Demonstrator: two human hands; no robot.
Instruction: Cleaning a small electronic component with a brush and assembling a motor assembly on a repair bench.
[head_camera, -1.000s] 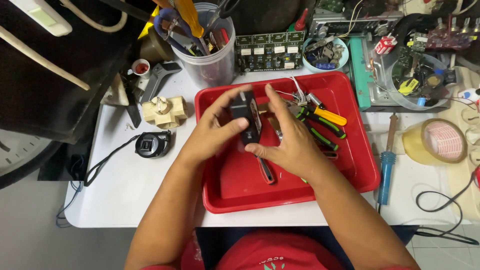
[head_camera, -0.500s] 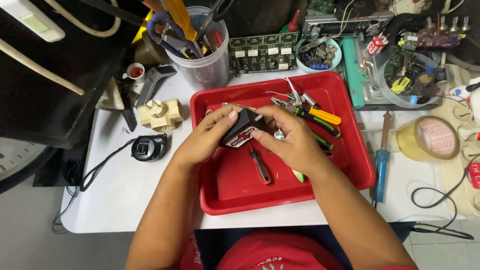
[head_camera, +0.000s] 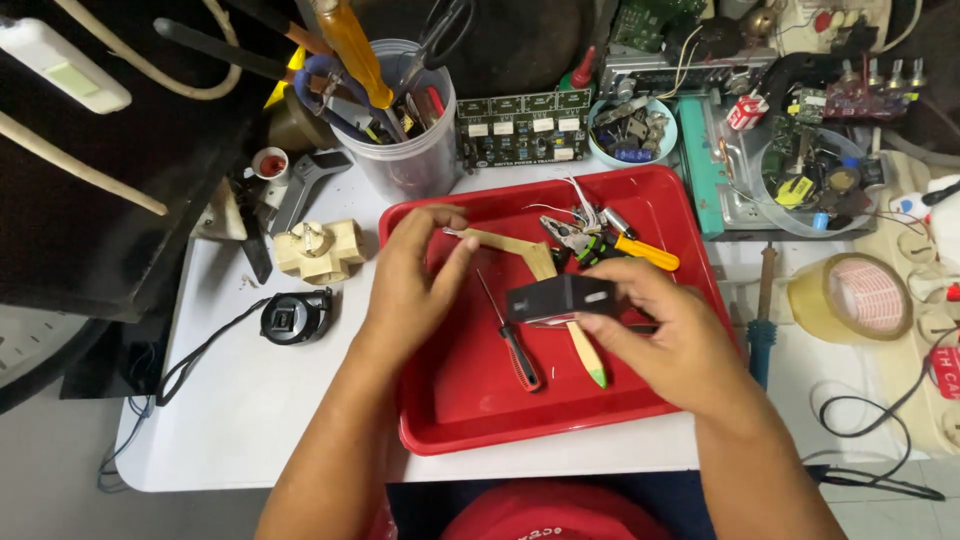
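Black box (head_camera: 562, 298) sits pinched in the right hand (head_camera: 668, 335) grip; left hand (head_camera: 408, 282) hovers half-open, empty.

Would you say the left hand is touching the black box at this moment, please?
Apart. The head view shows red tray between the left hand and the black box, which only the right hand holds.

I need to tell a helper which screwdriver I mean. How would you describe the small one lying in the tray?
Find the red tray in the middle of the white table. Between the left hand and the right hand, which holds a black box, lies the screwdriver. Unlike the orange-handled pliers behind, it has a thin shaft and a black-and-red handle.
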